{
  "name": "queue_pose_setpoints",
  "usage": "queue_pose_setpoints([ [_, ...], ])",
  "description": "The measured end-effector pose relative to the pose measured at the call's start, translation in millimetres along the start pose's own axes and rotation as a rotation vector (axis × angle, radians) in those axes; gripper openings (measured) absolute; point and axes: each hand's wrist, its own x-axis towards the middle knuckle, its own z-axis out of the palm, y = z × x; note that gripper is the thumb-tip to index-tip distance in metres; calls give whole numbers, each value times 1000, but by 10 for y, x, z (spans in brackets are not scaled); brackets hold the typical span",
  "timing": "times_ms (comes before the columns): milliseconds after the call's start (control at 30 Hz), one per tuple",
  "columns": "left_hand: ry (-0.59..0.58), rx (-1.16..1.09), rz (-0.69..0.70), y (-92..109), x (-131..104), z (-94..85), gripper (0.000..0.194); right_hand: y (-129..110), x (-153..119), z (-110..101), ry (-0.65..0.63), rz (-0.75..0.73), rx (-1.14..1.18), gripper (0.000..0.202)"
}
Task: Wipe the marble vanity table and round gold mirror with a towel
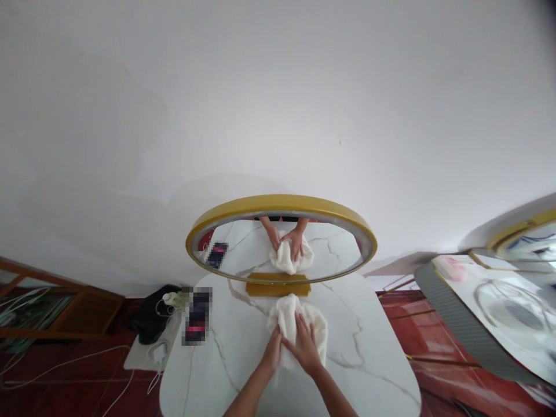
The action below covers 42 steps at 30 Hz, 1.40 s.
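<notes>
- A soft white fabric cloth (287,318) is gathered in a creased heap on the white, grey-veined, marble-look tabletop (356,359), directly beneath both hands.
- The cloth's left side is met by the bent fingers of the bare left hand (273,350); whether it is pinched cannot be told.
- The bare right hand (307,344) is laid spread over the cloth, unclosed.
- The handling is judged to be under way: no flat or folded shape is shown; how much is left cannot be told.
- Just beyond the grip, an oval gold-rimmed mirror (252,255) is set, untouched.
</notes>
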Motion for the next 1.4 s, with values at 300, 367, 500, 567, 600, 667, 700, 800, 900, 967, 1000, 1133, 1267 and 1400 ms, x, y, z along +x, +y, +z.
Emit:
queue_pose_setpoints([
  [300,-215,189,-54,180,-20,187,61,128,57,-335,162,-43,319,56],
  [367,-160,250,-9,281,75,35,49,134,104,-448,220,-59,282,57],
  [500,63,414,107,499,273,-321,57,173,294,-621,395,17,209,61],
  [567,180,646,166,590,345,-469,67,206,421,-669,411,32,145,62],
  [600,219,788,180,623,371,-526,69,219,483,-678,394,29,109,62],
  [667,246,1032,176,653,406,-605,70,223,587,-656,347,24,51,65],
  [700,235,1095,163,651,415,-629,71,212,623,-627,326,21,31,66],
  [800,205,1163,162,611,418,-667,74,141,657,-509,269,-3,-4,68],
  [900,196,1192,179,578,402,-690,78,65,626,-431,190,-55,-34,70],
  [967,190,1211,174,578,394,-707,79,32,612,-423,165,-51,-61,70],
  [1000,186,1218,166,582,393,-716,79,19,612,-428,169,-20,-86,69],
  [1133,158,1229,144,584,402,-749,78,-44,639,-471,158,98,-194,67],
  [1267,160,1247,150,552,416,-760,80,-145,639,-569,15,51,-227,69],
  [1400,161,1267,133,535,418,-751,81,-287,582,-640,132,254,-333,58],
])
